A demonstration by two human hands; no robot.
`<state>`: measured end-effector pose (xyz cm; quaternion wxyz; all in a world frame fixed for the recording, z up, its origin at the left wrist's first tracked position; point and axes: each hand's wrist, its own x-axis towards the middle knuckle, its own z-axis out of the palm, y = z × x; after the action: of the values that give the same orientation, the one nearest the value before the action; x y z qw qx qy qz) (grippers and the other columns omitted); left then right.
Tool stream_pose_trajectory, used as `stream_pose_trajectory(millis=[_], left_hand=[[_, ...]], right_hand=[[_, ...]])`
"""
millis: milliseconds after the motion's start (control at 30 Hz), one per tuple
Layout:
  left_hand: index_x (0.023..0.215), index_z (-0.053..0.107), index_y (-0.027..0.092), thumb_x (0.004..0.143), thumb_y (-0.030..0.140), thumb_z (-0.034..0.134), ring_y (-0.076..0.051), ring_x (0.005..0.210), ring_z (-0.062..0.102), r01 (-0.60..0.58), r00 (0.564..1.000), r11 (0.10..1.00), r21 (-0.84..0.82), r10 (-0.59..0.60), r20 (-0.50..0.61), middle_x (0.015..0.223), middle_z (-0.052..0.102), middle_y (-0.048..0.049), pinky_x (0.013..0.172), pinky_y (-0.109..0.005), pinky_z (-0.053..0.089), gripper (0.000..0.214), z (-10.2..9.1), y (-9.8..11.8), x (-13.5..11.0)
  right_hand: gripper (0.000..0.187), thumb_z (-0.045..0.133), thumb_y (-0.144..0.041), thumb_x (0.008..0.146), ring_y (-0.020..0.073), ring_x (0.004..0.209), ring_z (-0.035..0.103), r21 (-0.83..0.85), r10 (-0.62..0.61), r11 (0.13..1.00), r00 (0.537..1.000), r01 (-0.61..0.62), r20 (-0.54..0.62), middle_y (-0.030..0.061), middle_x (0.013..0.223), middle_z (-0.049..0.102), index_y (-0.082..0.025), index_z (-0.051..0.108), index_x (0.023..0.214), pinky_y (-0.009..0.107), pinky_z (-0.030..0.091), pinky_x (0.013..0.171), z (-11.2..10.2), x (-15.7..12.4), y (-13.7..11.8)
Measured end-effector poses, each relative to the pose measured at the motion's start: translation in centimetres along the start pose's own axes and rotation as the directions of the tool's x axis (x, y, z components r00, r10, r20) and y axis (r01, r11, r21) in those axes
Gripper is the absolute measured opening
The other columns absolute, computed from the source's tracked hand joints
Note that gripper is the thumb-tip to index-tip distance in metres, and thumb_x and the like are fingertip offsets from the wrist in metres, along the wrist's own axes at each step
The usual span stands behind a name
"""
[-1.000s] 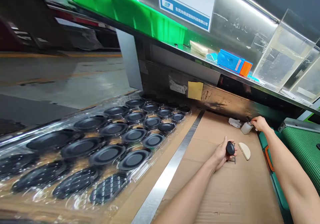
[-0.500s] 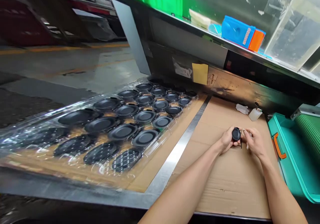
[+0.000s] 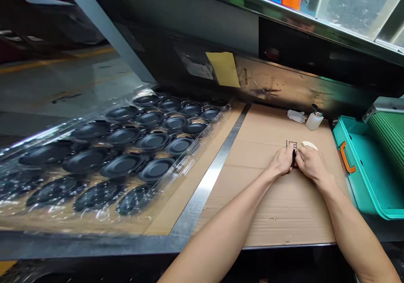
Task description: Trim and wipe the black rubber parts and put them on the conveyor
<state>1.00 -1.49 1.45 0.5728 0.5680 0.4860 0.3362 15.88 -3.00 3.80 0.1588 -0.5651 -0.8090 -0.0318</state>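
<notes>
My left hand is closed around a small black round part, which is seen nearly edge-on over the cardboard. Close against it, my right hand has its fingers pinched together at the part's right side. What lies between those right fingertips is hidden. A pale, flat, rounded piece shows just behind my right hand; I cannot tell whether the hand touches it. To the left, a clear plastic tray holds several black round parts in rows.
Cardboard covers the bench, with a metal strip across it. A pump bottle and crumpled white tissue stand at the back. On the right is a teal bin with an orange handle. A shelf overhangs the back.
The view has shifted down and right. The black part has turned from face-on to nearly edge-on, and my hands are closer together. The pale rounded piece now shows behind my right hand.
</notes>
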Motion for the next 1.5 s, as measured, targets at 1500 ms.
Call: stream_pose_trajectory(millis=[1500], left_hand=[[0.055,0.058,0.018,0.101,0.049,0.022,-0.014,0.044,0.051,-0.223,0.969,0.966,0.132,0.205,0.135,0.046,0.055,-0.0029,0.053,-0.026,0.042,0.066,0.4,0.8,-1.4]], right_hand=[[0.022,0.057,-0.028,0.080,0.0143,0.064,0.051,0.277,0.043,0.958,0.993,-0.072,0.109,0.0009,0.062,0.063,-0.021,0.077,0.072,0.024,0.038,0.067,-2.0,0.1,1.2]])
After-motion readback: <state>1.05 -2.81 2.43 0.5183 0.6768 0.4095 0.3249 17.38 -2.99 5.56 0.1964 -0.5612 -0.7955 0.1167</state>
